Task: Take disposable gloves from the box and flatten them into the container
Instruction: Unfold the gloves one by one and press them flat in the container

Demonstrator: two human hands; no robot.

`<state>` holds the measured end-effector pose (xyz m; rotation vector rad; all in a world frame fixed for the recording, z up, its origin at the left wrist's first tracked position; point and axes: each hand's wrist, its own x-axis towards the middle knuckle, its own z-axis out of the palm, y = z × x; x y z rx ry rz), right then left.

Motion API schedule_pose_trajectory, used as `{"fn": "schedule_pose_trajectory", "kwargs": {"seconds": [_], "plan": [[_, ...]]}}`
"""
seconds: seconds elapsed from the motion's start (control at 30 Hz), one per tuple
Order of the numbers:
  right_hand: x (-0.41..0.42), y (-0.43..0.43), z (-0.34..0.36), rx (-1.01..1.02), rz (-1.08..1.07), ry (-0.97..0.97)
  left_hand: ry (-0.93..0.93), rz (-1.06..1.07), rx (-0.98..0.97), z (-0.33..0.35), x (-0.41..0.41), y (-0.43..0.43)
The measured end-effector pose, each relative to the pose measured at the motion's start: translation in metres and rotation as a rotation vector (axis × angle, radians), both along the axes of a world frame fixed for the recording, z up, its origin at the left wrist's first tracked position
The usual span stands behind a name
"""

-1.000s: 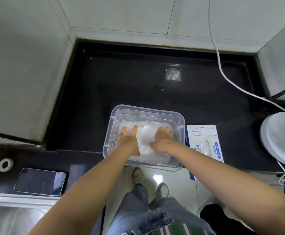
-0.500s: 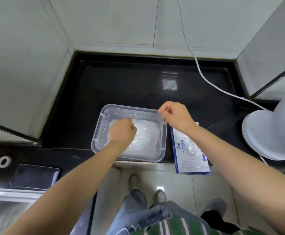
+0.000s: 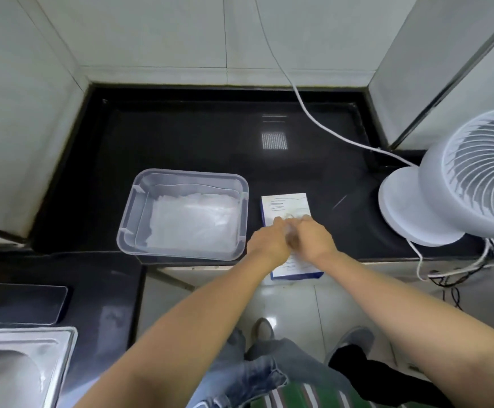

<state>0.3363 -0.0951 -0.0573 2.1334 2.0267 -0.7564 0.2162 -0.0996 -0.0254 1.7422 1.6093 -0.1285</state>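
Note:
A clear plastic container (image 3: 128, 228) stands on the black counter with a flattened pile of translucent disposable gloves (image 3: 192, 225) inside. Just right of it lies the white and blue glove box (image 3: 284, 201), reaching over the counter's front edge. My left hand (image 3: 269, 241) and my right hand (image 3: 315, 237) meet on top of the box at its opening. Their fingers are bent inward and pinch a bit of clear glove film (image 3: 290, 223) between them. The hands hide the opening itself.
A white fan (image 3: 446, 201) stands at the right on the counter, and its cable (image 3: 313, 119) runs across the back. A dark phone (image 3: 25, 303) and a steel sink (image 3: 10, 369) are at the lower left. Tiled walls close in the counter on three sides.
Both hands have left the container, where they pressed on the gloves. The right hand went first, then the left, and now they are together on the glove box.

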Motion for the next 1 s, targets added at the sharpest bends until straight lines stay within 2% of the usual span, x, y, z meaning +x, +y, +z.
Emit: {"fn": "schedule_pose_trajectory", "kwargs": {"seconds": [0.1, 0.27, 0.57, 0.77, 0.87, 1.0], "plan": [[0.004, -0.004, -0.009, 0.062, -0.004, -0.018, 0.033, 0.005, -0.034, -0.014, -0.002, -0.005], [0.009, -0.004, -0.012, 0.158, -0.069, 0.064, 0.076, 0.004, 0.012, -0.022, -0.005, -0.005], [0.028, 0.005, 0.004, 0.320, -0.371, 0.698, 0.142, 0.002, 0.071, -0.024, 0.000, -0.001], [0.035, -0.003, 0.006, 0.295, -0.401, 0.847, 0.178, -0.010, 0.065, -0.018, 0.010, 0.002], [0.036, 0.006, 0.024, 0.378, -0.390, 0.920, 0.165, -0.010, 0.061, -0.017, 0.011, 0.003], [0.048, 0.021, 0.038, 0.493, -0.539, 0.989, 0.190, -0.023, 0.049, -0.017, 0.011, 0.001]]}}
